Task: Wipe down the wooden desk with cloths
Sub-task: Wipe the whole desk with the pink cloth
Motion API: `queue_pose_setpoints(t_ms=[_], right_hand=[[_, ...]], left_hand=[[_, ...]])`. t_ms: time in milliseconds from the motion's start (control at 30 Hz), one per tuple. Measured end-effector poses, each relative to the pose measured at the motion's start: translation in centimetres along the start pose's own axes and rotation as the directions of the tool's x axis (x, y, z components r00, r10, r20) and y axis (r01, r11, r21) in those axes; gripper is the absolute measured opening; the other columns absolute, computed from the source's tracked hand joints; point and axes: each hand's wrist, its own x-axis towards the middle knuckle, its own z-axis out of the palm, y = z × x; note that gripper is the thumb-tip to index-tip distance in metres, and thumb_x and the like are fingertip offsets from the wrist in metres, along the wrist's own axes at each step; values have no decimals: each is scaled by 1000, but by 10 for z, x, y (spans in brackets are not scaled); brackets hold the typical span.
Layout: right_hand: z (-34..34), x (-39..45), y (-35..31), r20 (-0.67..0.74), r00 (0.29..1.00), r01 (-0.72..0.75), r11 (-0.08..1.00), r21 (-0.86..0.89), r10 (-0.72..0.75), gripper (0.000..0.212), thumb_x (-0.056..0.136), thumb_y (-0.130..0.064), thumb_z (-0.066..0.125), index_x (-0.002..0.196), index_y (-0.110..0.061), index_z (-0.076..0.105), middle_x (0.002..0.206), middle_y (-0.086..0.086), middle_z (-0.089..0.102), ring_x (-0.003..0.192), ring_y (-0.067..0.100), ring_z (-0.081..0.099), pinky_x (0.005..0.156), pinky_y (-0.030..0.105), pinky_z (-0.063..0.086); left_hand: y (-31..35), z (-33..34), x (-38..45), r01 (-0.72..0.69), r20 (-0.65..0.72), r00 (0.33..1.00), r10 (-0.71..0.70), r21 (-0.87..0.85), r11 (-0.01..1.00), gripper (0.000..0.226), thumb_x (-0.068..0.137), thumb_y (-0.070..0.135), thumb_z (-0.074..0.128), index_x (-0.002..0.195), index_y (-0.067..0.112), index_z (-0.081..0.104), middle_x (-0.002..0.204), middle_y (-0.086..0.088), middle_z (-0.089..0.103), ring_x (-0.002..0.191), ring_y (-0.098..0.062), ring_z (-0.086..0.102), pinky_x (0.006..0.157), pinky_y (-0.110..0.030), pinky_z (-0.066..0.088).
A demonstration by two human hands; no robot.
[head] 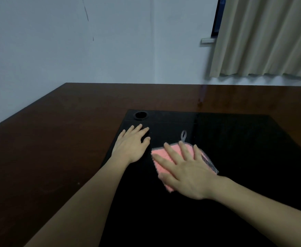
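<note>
I see right hand [185, 173] flat, fingers spread, pressing pink cloth [161, 158] on black panel [235, 139] of desk [48, 139]. Left hand [131, 144] flat, holding nothing, left of cloth.

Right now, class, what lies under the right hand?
A pink cloth with a grey mesh edge lies flat under the right hand on the desk's black panel. The hand covers the cloth's middle.

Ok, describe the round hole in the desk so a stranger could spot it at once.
Start at the wooden desk and find its black inset panel. At that panel's far left corner, just beyond the left hand, sits the cable hole: a small black-rimmed circle, the only round thing there.
</note>
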Motion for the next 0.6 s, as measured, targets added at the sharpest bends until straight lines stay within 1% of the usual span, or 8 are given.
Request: queue_pose_setpoints(t_ms=[100,167,233,333,433,533,600], right_hand=[[-1,-4,2,6,1000,22,1000,-6,-22,65,88,-77,0,148,-62,-20,163,-10,-30,150,36,-28,116,67,-17],[-6,11,12,4,1000,11,1000,-14,-11,62,93,-76,6,149,-62,-18,164,-10,-28,151,36,-24,117,67,-15],[-10,35,28,-6,999,-37,999,-17,37,61,96,-74,10,149,-62,-16,165,-9,-24,152,38,-20,117,68,-13],[-19,79,51,-27,992,-125,992,10,126,60,97,-74,11,151,-60,-12,167,-9,-20,154,38,-16,117,68,-12],[-30,113,63,-38,985,-168,985,40,169,59,99,-71,11,154,-58,-8,168,-8,-17,154,38,-14,117,68,-11],[-33,126,63,-40,987,-155,987,51,157,57,100,-69,9,154,-58,-6,168,-9,-17,154,38,-15,117,68,-11],[-32,121,63,-37,993,-113,992,46,115,55,101,-66,8,153,-59,-8,167,-10,-19,154,37,-17,118,67,-12]], left_hand=[[0,1,0,3,-3,1000,-3,4,1000,53,108,47,30,159,37,26,169,8,13,157,-17,7,127,-41,5],[-1,1,1,2,0,1000,-2,-4,1000,53,108,47,30,159,37,26,169,9,13,157,-16,6,127,-41,5],[-2,1,0,2,-3,1000,-2,-15,1000,53,108,47,31,159,37,26,169,9,14,157,-16,6,127,-41,4],[-1,0,-1,9,-7,1000,-9,-19,1000,53,107,47,31,159,38,25,169,10,13,157,-15,6,127,-41,4],[0,-1,-1,15,6,1000,-15,-7,1000,53,107,48,30,159,38,24,169,10,12,157,-15,5,127,-41,3],[2,-2,-2,31,-2,1000,-31,16,999,55,107,50,29,160,39,22,170,9,10,157,-16,2,127,-43,-1],[4,-2,-3,58,-12,998,-57,52,997,58,106,53,28,161,39,18,170,9,5,157,-18,-3,126,-48,-6]])
